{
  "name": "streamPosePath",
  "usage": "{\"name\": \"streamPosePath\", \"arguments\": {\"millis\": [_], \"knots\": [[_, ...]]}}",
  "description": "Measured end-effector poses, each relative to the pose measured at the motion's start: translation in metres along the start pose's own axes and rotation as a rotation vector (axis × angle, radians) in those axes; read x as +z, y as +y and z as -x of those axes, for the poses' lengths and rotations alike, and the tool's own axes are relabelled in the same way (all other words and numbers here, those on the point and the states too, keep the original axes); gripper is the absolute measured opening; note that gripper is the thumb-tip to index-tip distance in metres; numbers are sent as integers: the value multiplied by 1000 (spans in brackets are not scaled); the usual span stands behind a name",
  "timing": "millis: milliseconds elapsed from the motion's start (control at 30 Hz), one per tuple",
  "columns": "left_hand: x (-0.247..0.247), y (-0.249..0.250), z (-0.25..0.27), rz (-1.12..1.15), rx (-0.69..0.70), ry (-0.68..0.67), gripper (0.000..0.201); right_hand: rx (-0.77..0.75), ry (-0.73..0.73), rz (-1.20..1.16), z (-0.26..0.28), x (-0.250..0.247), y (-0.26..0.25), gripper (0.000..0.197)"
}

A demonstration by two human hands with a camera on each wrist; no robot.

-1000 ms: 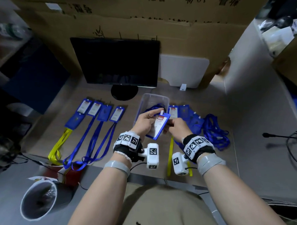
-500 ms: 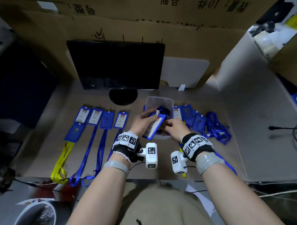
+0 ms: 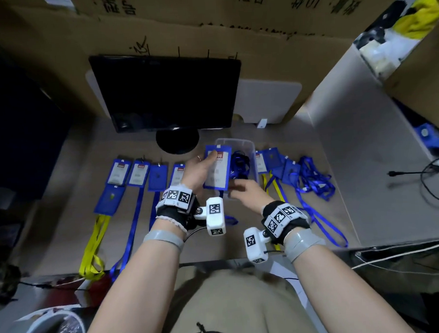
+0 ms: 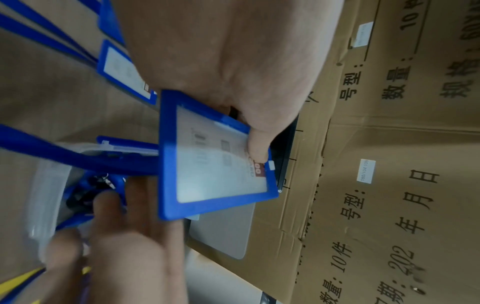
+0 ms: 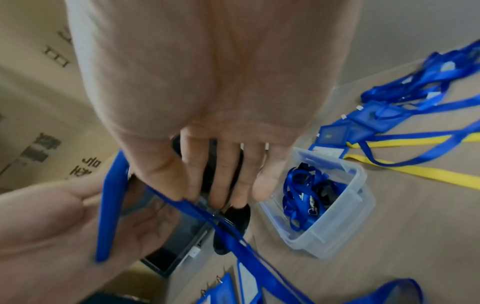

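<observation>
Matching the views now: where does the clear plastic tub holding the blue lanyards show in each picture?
Head: the clear plastic tub sits at centre, just right of the blue card holder in the left hand.
Left wrist: lower left, blurred.
Right wrist: right of centre, on the desk.
Shared landmark: the printed brown cardboard wall shows in all three.
</observation>
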State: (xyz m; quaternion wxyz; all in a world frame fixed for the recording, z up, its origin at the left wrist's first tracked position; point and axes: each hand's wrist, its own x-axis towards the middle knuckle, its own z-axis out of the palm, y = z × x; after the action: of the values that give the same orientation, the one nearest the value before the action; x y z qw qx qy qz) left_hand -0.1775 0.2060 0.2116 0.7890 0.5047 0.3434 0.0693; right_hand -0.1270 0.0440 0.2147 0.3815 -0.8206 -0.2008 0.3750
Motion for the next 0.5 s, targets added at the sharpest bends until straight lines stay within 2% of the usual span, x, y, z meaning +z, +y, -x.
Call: {"name": "streamPosePath", "arguments": {"millis": [33,100,200,300,333,433,467,500], "knots": [[-5,1,-1,-43,19,4,30,15,35,-90,-1,0,-2,37],[-15,0,-1,-98,57,13,26,15,0,-229,1,3,-14,29],[-34,-5,4,-187,89,56,32,-31,-48,-126,-5,22,-29,15],[-63,-8,13,-275,91,138,33,48,-96,-220,-18,49,-45,20],[-74,-10,16,-290,85,165,35,64,-140,-218,-20,58,-51,22],[-113,-19,20,-310,25,291,71,-14,-303,-80,-27,91,-69,24],[-129,-24,22,-315,6,319,74,-15,-331,-80,-32,103,-72,23],[-144,-28,27,-314,-20,329,68,-7,-337,-121,-41,117,-74,22]]}}
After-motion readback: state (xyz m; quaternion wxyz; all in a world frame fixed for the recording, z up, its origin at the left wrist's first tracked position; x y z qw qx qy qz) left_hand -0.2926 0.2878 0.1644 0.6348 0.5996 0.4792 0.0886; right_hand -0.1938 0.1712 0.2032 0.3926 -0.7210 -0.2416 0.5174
